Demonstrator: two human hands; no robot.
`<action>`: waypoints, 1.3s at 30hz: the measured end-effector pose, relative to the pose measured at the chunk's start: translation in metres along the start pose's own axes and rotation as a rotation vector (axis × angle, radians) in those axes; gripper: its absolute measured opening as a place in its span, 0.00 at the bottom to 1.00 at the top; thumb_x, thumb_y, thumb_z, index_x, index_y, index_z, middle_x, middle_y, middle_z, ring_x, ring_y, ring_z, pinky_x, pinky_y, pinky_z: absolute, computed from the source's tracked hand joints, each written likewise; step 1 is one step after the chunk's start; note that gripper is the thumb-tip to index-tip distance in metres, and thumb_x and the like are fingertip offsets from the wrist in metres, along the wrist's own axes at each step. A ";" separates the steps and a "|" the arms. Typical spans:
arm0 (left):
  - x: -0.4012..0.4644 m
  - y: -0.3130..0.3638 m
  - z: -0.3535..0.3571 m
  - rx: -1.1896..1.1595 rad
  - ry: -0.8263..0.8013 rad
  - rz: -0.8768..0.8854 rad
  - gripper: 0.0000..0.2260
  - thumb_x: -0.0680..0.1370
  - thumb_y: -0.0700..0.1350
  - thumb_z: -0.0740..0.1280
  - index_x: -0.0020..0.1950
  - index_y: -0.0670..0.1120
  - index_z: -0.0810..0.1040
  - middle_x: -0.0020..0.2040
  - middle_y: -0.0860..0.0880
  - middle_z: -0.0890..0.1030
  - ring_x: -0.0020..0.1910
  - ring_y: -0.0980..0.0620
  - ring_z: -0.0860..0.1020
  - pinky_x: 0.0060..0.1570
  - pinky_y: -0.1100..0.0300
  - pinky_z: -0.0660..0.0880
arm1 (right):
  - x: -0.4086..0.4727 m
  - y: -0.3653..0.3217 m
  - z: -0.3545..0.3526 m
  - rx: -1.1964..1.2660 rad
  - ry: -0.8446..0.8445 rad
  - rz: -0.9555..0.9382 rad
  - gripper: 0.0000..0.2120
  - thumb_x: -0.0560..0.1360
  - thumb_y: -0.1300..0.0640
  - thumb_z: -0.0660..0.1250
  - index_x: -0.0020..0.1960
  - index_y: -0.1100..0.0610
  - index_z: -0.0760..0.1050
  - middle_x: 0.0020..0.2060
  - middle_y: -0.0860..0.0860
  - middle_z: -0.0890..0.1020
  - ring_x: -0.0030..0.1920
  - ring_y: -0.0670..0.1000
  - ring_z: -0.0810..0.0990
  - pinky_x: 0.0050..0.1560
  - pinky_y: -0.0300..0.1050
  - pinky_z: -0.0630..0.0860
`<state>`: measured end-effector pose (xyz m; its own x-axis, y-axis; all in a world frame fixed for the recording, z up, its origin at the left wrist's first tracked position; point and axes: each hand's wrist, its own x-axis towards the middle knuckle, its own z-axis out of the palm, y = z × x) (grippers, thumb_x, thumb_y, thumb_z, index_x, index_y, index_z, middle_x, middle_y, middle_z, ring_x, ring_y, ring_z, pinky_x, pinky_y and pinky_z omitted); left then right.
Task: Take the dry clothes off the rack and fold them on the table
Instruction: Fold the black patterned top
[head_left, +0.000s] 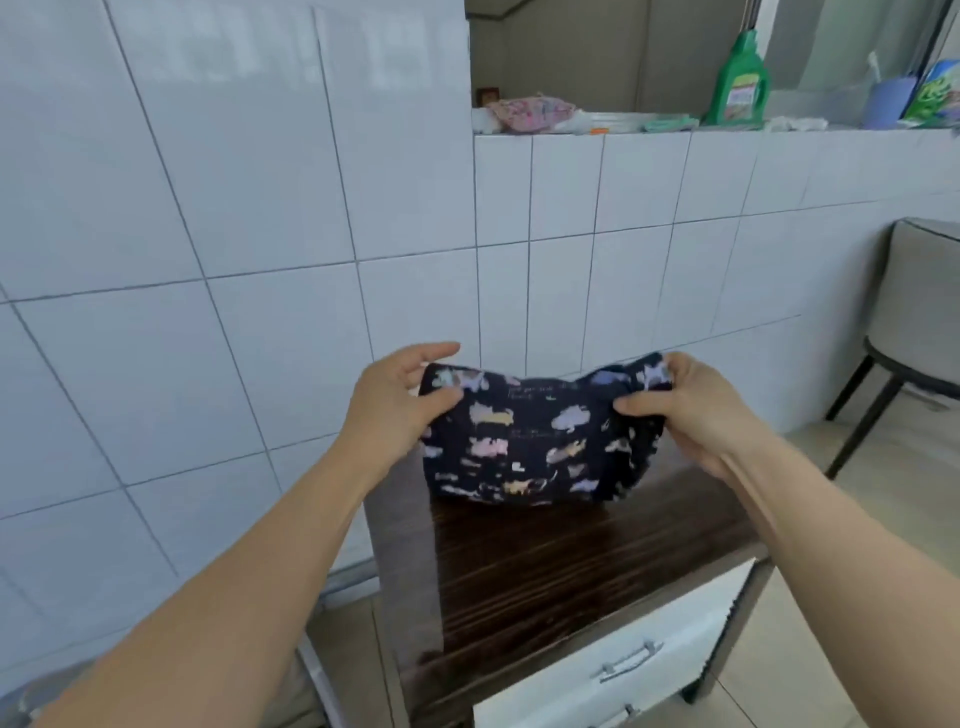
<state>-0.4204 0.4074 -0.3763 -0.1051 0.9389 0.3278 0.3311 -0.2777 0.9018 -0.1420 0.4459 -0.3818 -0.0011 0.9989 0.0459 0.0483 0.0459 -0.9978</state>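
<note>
Now, left hand (395, 400): pinching the garment's left top edge, thumb in front.
Right hand (691, 410): gripping the right top corner, fabric bunched.
Dark patterned garment (524, 441): hangs between both hands, lower hem touching the table's far end.
Table (545, 571): bare dark wood toward the near edge.
Tiled wall (208, 260): just beside the table's left edge.

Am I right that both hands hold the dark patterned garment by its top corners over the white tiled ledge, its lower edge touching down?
Not quite. Both hands, left hand and right hand, do hold the dark patterned garment by its top corners with its lower edge touching down, but over the dark wooden table, not the white tiled ledge. The head view shows this.
</note>
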 end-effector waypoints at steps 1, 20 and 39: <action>-0.008 -0.006 0.001 0.047 -0.007 -0.027 0.15 0.72 0.38 0.74 0.53 0.56 0.81 0.52 0.52 0.84 0.52 0.56 0.80 0.54 0.59 0.79 | -0.008 0.008 0.000 -0.046 0.007 0.038 0.24 0.65 0.74 0.74 0.59 0.67 0.72 0.51 0.61 0.82 0.51 0.60 0.82 0.49 0.51 0.79; -0.106 0.002 -0.019 0.803 -0.919 0.013 0.14 0.70 0.43 0.76 0.40 0.56 0.71 0.40 0.56 0.74 0.37 0.60 0.71 0.41 0.65 0.70 | -0.121 0.004 -0.001 -1.330 -0.707 -0.162 0.11 0.64 0.53 0.79 0.35 0.49 0.75 0.49 0.46 0.75 0.47 0.43 0.73 0.39 0.30 0.67; 0.041 -0.080 0.024 0.702 -0.007 -0.159 0.15 0.77 0.38 0.67 0.63 0.45 0.72 0.63 0.46 0.73 0.57 0.49 0.73 0.50 0.60 0.68 | 0.050 0.058 0.032 -0.939 0.080 -0.082 0.19 0.74 0.56 0.71 0.63 0.58 0.73 0.58 0.56 0.79 0.58 0.57 0.76 0.52 0.44 0.69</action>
<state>-0.4283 0.4733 -0.4418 -0.1970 0.9591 0.2032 0.8370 0.0566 0.5442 -0.1716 0.4988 -0.4390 0.0265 0.9879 0.1525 0.8354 0.0619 -0.5462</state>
